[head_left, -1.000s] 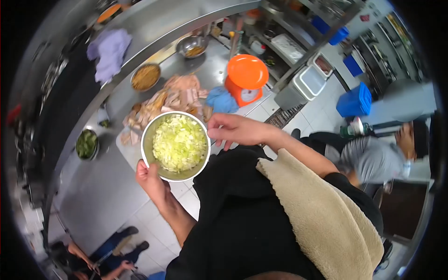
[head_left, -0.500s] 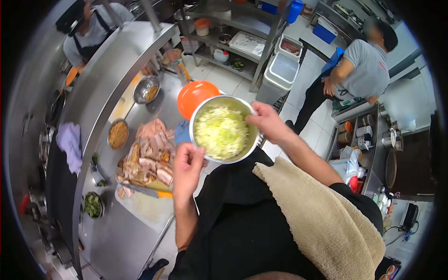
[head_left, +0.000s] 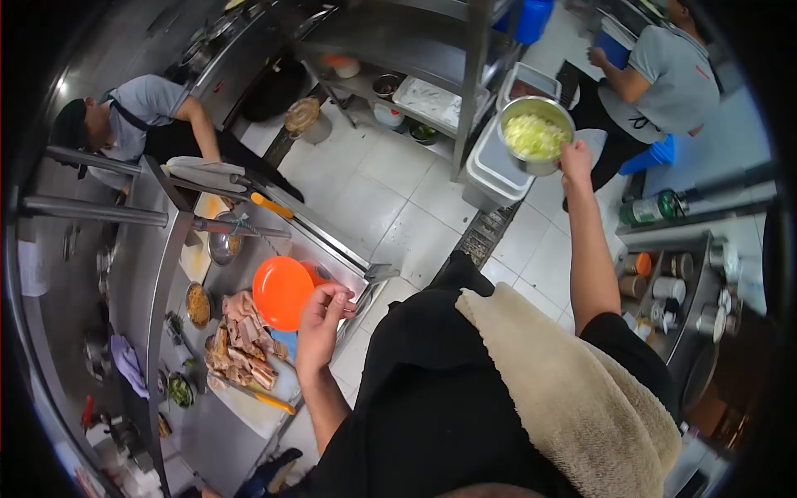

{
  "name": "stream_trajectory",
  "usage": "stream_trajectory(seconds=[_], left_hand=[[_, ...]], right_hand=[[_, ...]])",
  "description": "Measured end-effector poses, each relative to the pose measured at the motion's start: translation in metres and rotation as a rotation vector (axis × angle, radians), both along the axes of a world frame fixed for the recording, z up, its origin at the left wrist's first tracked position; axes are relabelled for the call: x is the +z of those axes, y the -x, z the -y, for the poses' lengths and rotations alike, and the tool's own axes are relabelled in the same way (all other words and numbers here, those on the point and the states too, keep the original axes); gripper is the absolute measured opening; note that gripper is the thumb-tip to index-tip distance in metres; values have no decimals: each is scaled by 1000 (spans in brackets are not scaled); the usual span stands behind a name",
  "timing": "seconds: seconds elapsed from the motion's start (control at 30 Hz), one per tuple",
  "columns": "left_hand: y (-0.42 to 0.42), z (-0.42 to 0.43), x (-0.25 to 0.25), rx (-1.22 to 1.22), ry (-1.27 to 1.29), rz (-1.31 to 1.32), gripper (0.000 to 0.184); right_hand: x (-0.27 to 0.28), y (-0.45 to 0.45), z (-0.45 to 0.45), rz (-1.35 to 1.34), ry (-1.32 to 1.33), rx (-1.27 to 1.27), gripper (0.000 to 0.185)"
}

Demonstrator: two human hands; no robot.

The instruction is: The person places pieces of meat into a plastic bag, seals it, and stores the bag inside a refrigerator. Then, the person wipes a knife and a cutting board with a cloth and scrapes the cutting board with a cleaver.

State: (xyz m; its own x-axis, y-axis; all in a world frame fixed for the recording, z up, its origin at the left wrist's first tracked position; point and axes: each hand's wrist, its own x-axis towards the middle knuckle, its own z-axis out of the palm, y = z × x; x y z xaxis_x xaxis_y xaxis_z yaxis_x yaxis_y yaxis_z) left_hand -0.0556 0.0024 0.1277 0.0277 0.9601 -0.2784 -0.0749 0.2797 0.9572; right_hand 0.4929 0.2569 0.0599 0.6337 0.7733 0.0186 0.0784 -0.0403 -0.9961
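At the end of my outstretched right arm, my right hand (head_left: 576, 161) grips the rim of a metal bowl (head_left: 541, 166) holding chopped pale green vegetable (head_left: 534, 135). The bowl is over the lidded bins on the floor. My left hand (head_left: 325, 319) has its fingers curled, with thumb and fingertips close together; whether anything small is between them I cannot make out. It is just beside the orange plate (head_left: 282, 293). Behind it on the steel table lie cut meat pieces (head_left: 241, 344) and a knife with a yellow handle (head_left: 274, 402) on a white board (head_left: 242, 409).
A person in grey (head_left: 664, 79) stands at the upper right, close to the bowl. Another person (head_left: 154, 104) leans at the upper left. White-lidded bins (head_left: 498, 163), a steel shelf (head_left: 390, 46), a floor drain (head_left: 486, 236) and the table's corner (head_left: 378, 272) are ahead.
My right hand has carried the bowl forward and to the right. My left hand has let go of it. The view has turned, and the person in grey is now nearer the bowl.
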Motion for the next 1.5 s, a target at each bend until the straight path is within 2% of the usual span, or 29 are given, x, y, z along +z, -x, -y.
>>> stream_trajectory(seconds=[0.07, 0.13, 0.27, 0.3, 0.33, 0.37, 0.4, 0.43, 0.47, 0.5, 0.57, 0.6, 0.63, 0.67, 0.77, 0.9, 0.97, 1.0, 1.03, 1.07, 1.1, 1.17, 1.2, 1.23, 1.3, 1.43, 1.5], left_hand=[[-21, -11, 15, -33, 33, -71, 22], [-32, -17, 19, -59, 45, -117, 23], [-51, -29, 11, 121, 180, -73, 26], [-57, -27, 7, 175, 232, -80, 27], [-60, -24, -2, 137, 301, -109, 29], [-62, -16, -14, 121, 369, -129, 31], [-65, 1, -25, 143, 435, -144, 33], [-69, 17, -39, 131, 517, -168, 37], [-79, 37, -65, 156, 573, -149, 37], [-88, 58, -81, 188, 671, -165, 35], [-119, 103, -112, 318, 911, -146, 35], [-138, 123, -122, 366, 1025, -183, 40], [-158, 149, -140, 488, 1061, -162, 41], [-204, 144, -146, 598, 1154, -174, 42], [-253, 205, -181, 827, 1313, -7, 38], [-280, 240, -176, 870, 1359, 48, 38], [-271, 247, -173, 1038, 1263, 3, 34], [-260, 253, -173, 1117, 1210, -21, 33], [-244, 259, -174, 1272, 1113, -74, 28], [-223, 264, -173, 1425, 1005, -128, 24], [-199, 271, -169, 1477, 955, -301, 28], [-128, 305, -206, 1680, 869, -764, 32], [-93, 292, -178, 1861, 708, -646, 31], [-51, 296, -174, 1969, 571, -712, 29], [18, 278, -125, 2092, 332, -448, 26], [173, 258, -75, 2154, 27, -177, 34], [259, 256, -78, 2138, -83, -70, 39]], right_hand=[[1, -25, -71, 34, -49, -36, 16], [-11, -52, -158, -173, -145, -37, 15], [16, -42, -288, -389, -191, 1, 8], [5, -51, -334, -302, -173, 42, 8], [-21, -78, -378, 59, -79, 146, 17], [-43, -106, -417, 854, 76, 229, 28], [-50, -112, -433, 1278, 173, 293, 38], [-84, -132, -483, 1627, -100, 340, 40], [-67, -112, -495, 1287, -78, 456, 41], [-78, -119, -528, 1123, -267, 586, 39], [-55, -90, -553, 1357, 1, 567, 37], [-37, -79, -549, 1456, 148, 565, 37], [-14, -79, -540, 1561, 273, 631, 39], [-64, -105, -577, 1728, 317, 620, 36], [-135, -122, -623, 2441, 30, 469, 30], [-102, -138, -630, 2752, -56, 722, 33], [-102, -144, -624, 2897, -93, 872, 36], [-100, -140, -607, 2267, -134, 775, 31], [-97, -136, -587, 1663, -38, 662, 27], [-94, -132, -566, 1017, -170, 512, 26], [-93, -120, -538, 700, -184, 450, 26], [-91, -97, -475, 426, -69, 447, 26], [-94, -88, -449, 379, -30, 468, 26], [-99, -73, -421, 323, 5, 487, 26], [-104, -44, -370, 301, 73, 568, 26], [-107, 38, -262, 344, 225, 795, 27], [-103, 84, -211, 399, 300, 922, 27]])
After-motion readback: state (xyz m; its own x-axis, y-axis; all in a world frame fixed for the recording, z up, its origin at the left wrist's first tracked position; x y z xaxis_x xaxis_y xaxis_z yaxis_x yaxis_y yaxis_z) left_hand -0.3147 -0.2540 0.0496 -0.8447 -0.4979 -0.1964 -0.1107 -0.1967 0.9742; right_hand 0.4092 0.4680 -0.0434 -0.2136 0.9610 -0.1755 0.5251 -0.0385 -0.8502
